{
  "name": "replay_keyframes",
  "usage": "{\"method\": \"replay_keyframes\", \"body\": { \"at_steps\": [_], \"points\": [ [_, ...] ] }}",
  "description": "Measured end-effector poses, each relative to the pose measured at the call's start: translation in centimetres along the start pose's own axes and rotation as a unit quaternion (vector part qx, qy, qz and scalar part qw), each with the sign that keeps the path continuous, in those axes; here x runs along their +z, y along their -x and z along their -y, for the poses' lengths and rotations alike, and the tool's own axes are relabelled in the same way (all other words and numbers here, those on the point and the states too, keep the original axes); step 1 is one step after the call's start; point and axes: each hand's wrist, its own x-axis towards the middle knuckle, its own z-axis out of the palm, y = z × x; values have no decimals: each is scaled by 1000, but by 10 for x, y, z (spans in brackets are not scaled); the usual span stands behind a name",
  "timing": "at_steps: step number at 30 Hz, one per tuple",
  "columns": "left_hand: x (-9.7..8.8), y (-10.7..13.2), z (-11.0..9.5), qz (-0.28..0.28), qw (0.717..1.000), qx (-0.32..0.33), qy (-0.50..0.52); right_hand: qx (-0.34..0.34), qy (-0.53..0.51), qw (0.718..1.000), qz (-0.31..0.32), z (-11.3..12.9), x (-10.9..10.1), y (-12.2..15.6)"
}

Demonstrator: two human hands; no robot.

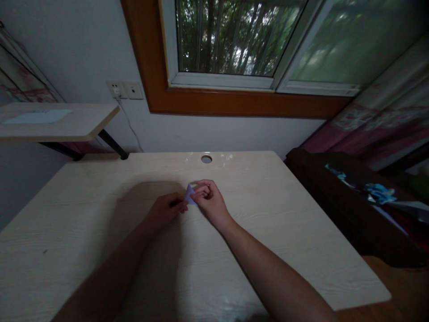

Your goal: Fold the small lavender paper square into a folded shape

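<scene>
A small piece of folded purple paper (189, 195), roughly triangular with its point upward, is held between my two hands above the pale wooden desk (268, 232). My left hand (166, 208) pinches its lower left corner, fingers closed. On the other side, my right hand (210, 200) grips the right edge between thumb and fingers, its fingers curled. Fingertips cover parts of the paper, so its full fold cannot be made out.
A raised shelf (60, 120) on black legs stands at the desk's left, bearing a white sheet (38, 116). A round cable hole (206, 159) lies near the back edge. Behind are a wall socket (116, 89) with a plugged cord and a window. Dark furniture (338, 197) stands at the right.
</scene>
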Motion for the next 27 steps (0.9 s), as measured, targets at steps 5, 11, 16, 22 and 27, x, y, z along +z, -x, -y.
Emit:
{"method": "replay_keyframes", "body": {
  "at_steps": [5, 11, 16, 22, 27],
  "points": [
    [0, 0, 3, 0, 1000, 3, 7, 1, -24, 999, -22, 3, 1, 0],
    [2, 1, 8, -37, 999, 2, -8, 15, -41, 998, -47, 1, -3, -3],
    [4, 0, 6, -70, 996, 4, -53, 24, -53, 997, -51, 0, -4, -3],
    [5, 1, 9, -63, 998, 8, -28, 25, -56, 997, -41, 4, -2, -2],
    [3, 1, 8, -44, 999, 4, 2, 9, -26, 999, -16, 4, 0, 0]
  ]
}}
